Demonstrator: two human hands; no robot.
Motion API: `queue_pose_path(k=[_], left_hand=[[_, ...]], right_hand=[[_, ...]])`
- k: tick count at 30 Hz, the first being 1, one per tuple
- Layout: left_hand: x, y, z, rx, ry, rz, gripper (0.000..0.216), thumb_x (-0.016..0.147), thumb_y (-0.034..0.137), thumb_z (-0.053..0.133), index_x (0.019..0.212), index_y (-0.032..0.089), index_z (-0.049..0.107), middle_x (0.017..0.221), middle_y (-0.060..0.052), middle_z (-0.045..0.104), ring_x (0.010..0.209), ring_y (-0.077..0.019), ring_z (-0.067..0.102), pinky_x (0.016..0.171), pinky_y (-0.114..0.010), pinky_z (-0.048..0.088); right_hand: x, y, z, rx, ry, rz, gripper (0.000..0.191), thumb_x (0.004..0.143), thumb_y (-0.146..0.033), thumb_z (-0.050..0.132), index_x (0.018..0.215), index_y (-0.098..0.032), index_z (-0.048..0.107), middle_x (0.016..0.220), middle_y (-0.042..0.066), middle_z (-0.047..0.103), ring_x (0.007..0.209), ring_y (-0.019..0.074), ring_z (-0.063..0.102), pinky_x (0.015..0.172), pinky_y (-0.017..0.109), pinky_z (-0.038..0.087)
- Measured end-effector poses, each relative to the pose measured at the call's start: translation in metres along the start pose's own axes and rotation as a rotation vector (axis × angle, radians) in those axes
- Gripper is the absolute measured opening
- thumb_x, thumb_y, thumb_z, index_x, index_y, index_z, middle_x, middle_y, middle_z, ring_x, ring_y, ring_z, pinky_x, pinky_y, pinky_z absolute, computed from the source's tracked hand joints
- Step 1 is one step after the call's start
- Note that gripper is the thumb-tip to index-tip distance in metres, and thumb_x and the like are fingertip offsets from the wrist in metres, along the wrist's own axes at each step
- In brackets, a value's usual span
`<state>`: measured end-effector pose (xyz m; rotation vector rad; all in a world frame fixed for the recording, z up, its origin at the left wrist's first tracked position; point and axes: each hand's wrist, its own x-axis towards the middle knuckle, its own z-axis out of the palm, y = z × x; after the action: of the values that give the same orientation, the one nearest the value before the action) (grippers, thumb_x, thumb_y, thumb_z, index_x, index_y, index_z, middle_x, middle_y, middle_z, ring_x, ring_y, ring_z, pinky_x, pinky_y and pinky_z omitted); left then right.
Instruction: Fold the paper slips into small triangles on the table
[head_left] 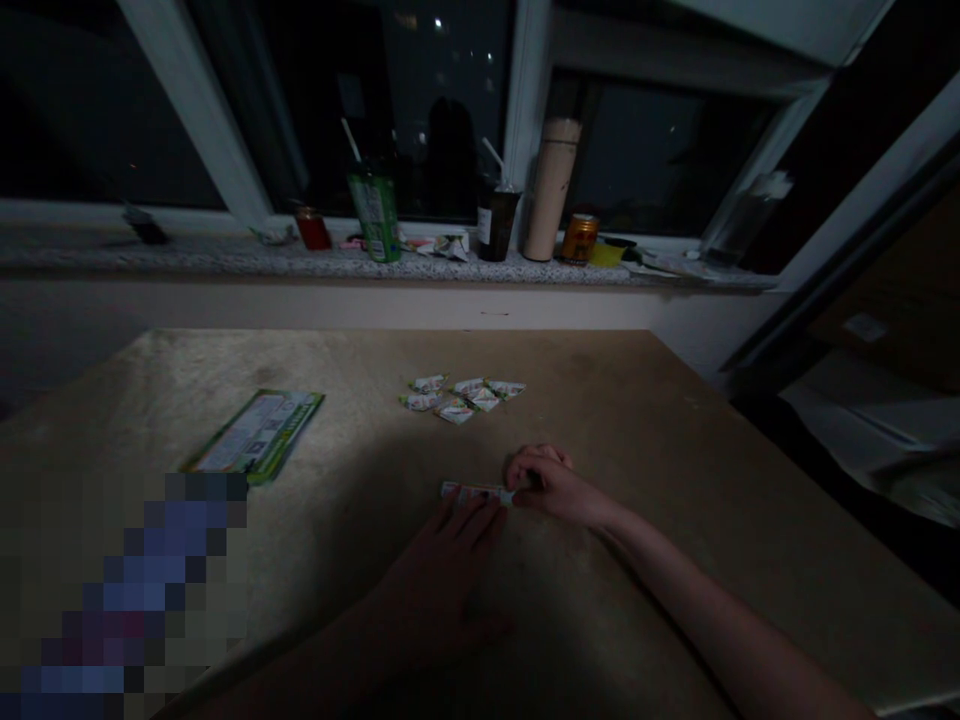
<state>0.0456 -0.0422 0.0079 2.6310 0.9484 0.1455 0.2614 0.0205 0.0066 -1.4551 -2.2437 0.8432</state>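
A narrow, folded printed strip (pixel 448 490), apparently paper or wrapper, lies on the table in front of me. My left hand (pixel 450 555) rests flat over it with the fingers stretched out. At the strip's right end, my right hand (pixel 551 485) is closed, its fingers bent and pinching that end; the exact grip is partly hidden. Beyond my hands lies a loose group of several small folded wrapper pieces (pixel 480 395), pale with green edges and pointed corners. To the left is a flat green-and-white printed package (pixel 262 435).
Behind the wooden table (pixel 600 380) runs a granite windowsill (pixel 262 262). On it stand a green can (pixel 375 215) with a straw, a dark drink cup (pixel 496 222), a tall pink flask (pixel 553 190), an orange can (pixel 580 240) and a red jar (pixel 313 229). A pixelated patch covers the lower left.
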Motion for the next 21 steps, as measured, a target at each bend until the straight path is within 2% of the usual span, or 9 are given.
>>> queue_pose_path(k=[4,10,16,19,21], left_hand=[[0.0,0.0,0.001,-0.027,-0.017,-0.025,0.091,0.076,0.055,0.061,0.146,0.012,0.021,0.151,-0.016,0.022,0.137,-0.0365,0.018,0.112,-0.053,0.012],[0.001,0.0,0.001,-0.005,-0.025,-0.026,0.092,0.077,0.058,0.059,0.147,0.012,0.019,0.152,-0.015,0.019,0.138,-0.0365,0.015,0.112,-0.053,0.011],[0.0,0.001,0.005,-0.036,0.032,-0.01,0.091,0.077,0.057,0.06,0.146,0.014,0.02,0.151,-0.016,0.023,0.137,-0.0363,0.019,0.111,-0.053,0.015],[0.0,0.001,-0.001,-0.028,0.038,-0.008,0.09,0.077,0.054,0.06,0.146,0.014,0.019,0.15,-0.016,0.024,0.136,-0.0356,0.021,0.11,-0.052,0.019],[0.001,-0.003,-0.01,-0.008,0.018,0.03,0.082,0.08,0.049,0.06,0.145,0.014,0.024,0.15,-0.015,0.027,0.135,-0.0339,0.026,0.109,-0.049,0.022]], right_hand=[[0.0,0.002,0.001,0.002,0.014,-0.005,0.018,0.069,-0.009,0.066,0.082,-0.021,0.063,0.087,-0.002,0.058,0.098,0.0189,0.049,0.092,0.037,0.023],[0.0,-0.001,0.003,0.009,0.048,0.004,0.019,0.066,-0.008,0.066,0.08,-0.02,0.062,0.086,-0.002,0.058,0.094,0.0183,0.049,0.09,0.037,0.023],[0.0,-0.002,0.009,-0.024,0.106,0.018,0.013,0.069,-0.014,0.068,0.078,-0.021,0.063,0.081,-0.002,0.055,0.09,0.0186,0.048,0.088,0.036,0.023],[0.0,-0.001,0.012,-0.019,0.135,0.011,0.013,0.07,-0.017,0.07,0.08,-0.022,0.063,0.078,-0.002,0.054,0.086,0.0178,0.048,0.086,0.035,0.024],[-0.001,-0.001,0.012,-0.009,0.143,0.004,0.014,0.07,-0.019,0.071,0.081,-0.022,0.063,0.077,-0.003,0.054,0.085,0.0175,0.049,0.085,0.035,0.024]])
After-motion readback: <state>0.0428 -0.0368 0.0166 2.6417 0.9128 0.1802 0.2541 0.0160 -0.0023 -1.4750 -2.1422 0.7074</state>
